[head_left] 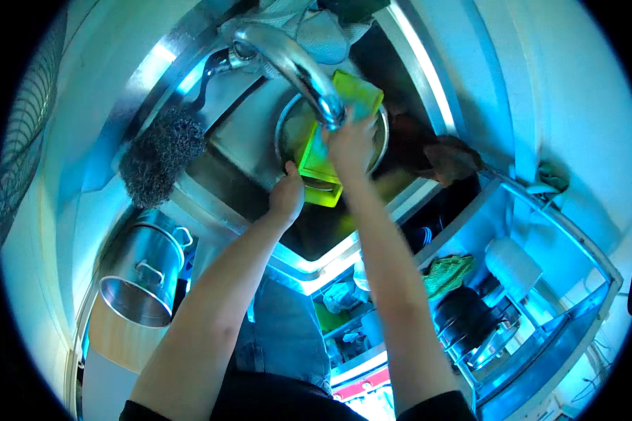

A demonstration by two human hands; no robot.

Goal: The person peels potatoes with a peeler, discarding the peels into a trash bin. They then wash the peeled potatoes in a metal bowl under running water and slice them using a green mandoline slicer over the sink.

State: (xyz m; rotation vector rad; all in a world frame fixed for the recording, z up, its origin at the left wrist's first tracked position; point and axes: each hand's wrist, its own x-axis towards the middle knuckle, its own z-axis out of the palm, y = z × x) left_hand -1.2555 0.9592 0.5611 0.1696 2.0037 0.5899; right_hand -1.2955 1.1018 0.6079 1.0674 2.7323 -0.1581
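Observation:
A yellow-green plastic box-like piece (321, 197) lies tilted over a round metal-rimmed bowl (278, 129) in the sink (316, 252). My left hand (288, 193) grips its near left end, thumb on the edge. My right hand (354, 143) is blurred and lies against the same piece higher up; its fingers are partly hidden, and I cannot tell whether it holds anything. Above them arches a chrome faucet (289, 58), its spout end just over my right hand. Whether water runs cannot be made out.
A dark, shaggy mat or cloth (163, 152) hangs over the sink's left rim. Brownish cloth (450, 158) rests on the right rim. Pale cloths (321, 37) lie behind the faucet. Below left is a metal pot (142, 268); a metal rack (569, 221) with cookware stands at right.

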